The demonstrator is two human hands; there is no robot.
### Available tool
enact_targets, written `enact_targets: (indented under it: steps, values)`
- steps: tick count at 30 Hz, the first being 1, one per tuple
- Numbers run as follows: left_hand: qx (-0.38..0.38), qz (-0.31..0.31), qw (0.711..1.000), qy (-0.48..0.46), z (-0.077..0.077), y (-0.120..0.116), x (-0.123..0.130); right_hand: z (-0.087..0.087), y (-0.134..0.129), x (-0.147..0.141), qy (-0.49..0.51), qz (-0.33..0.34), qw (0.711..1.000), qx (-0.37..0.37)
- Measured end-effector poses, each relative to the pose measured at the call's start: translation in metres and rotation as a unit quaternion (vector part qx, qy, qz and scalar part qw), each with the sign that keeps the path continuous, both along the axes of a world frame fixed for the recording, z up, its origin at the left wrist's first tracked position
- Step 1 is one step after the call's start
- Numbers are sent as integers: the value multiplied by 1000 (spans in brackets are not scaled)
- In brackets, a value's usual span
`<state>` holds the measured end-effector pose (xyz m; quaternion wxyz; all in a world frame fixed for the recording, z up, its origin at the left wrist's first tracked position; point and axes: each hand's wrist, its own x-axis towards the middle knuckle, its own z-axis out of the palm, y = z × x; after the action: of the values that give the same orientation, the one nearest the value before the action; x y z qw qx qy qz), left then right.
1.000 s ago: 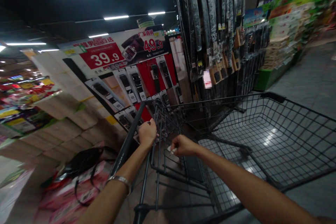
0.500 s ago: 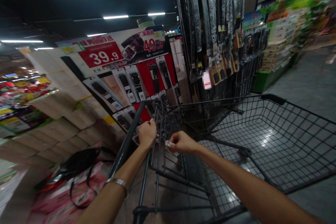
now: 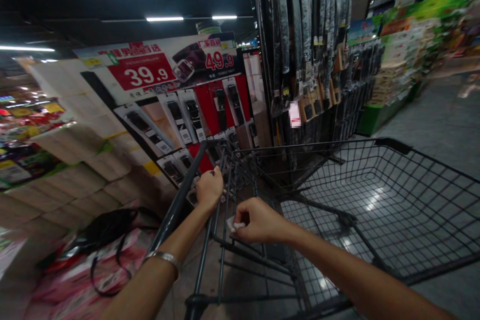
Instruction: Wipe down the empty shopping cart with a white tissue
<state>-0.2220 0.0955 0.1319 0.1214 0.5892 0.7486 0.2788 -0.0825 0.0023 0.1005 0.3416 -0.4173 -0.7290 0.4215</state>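
A dark wire shopping cart (image 3: pixel 360 200) stands before me, its basket showing only bare mesh over the floor. My left hand (image 3: pixel 210 186) is closed beside the cart's handle bar (image 3: pixel 179 205), over the wire frame; a small dark bit shows at its fingers, too small to name. A metal bracelet (image 3: pixel 167 260) circles the left wrist. Further right and nearer to me, my right hand (image 3: pixel 257 221) pinches a small crumpled white tissue (image 3: pixel 235 224) above the cart's near frame.
Beyond the cart stands a rack of packaged belts (image 3: pixel 193 112) under a price sign (image 3: pixel 146 76). More wrapped belts (image 3: pixel 300 25) hang right of it. Stacked packs (image 3: pixel 90 180) and pink packages (image 3: pixel 108 270) with a black bag lie at left. A tiled aisle (image 3: pixel 435 110) runs at right.
My right hand has moved down and closer to me with the white tissue. My left hand has barely moved. The view has shifted slightly.
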Motion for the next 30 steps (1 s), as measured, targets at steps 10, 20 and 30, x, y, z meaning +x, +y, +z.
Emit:
enact_targets:
  steps: [10,20,30]
  values:
    - [-1,-9,1000,-27,-3,1,0,-24,-16,-6,63,-74,990,-99]
    - [-27,-11,994,-105,1,-1,4,-47,-13,-9,80,-17,995,-61]
    - [-17,-10,992,-126,-4,2,4,-41,-18,2,-253,-6,967,6]
